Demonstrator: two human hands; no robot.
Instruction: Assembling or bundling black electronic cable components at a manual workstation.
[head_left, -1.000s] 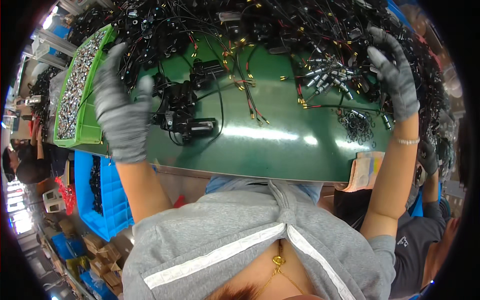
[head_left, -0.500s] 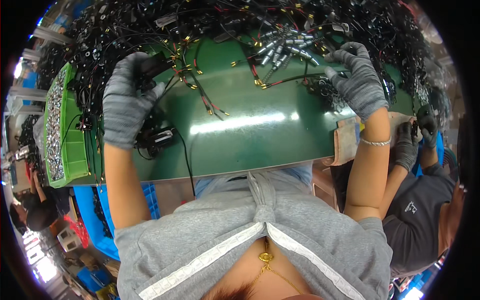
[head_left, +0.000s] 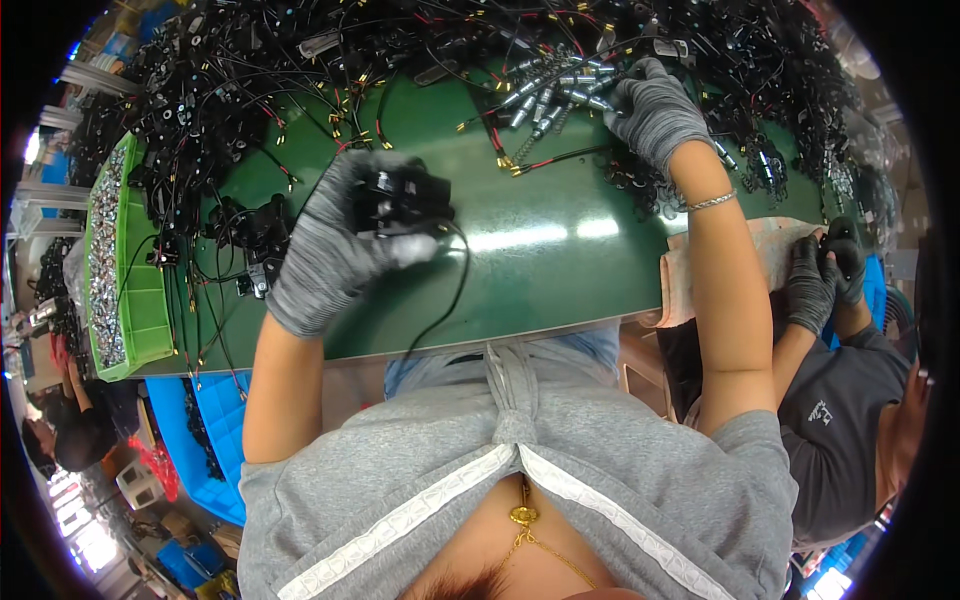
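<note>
In my left hand (head_left: 335, 245), gloved in grey, is a black plastic housing (head_left: 405, 198), held above the left middle of the green table (head_left: 540, 285). A thin black cable trails from the housing toward the table's near edge. My right hand (head_left: 655, 118), also gloved, is at the right edge of a pile of silver metal cylinders (head_left: 545, 100), some with springs. Its fingers are bent in close to one cylinder's end; whatever lies between the fingertips is hidden. Left of my left hand lie more black parts (head_left: 255, 235) with cables.
A heap of black parts and cables (head_left: 400, 40) with red wires and gold tips lines the far side. At the left stands a green bin (head_left: 150, 305) of small metal pieces. Another person's gloved hands (head_left: 815, 280) work at the right, by a tan cloth (head_left: 690, 270).
My left hand has come right and nearer with the black housing. My right hand has gone left and farther, from beside the cylinder pile onto its edge, and its fingers have closed in.
</note>
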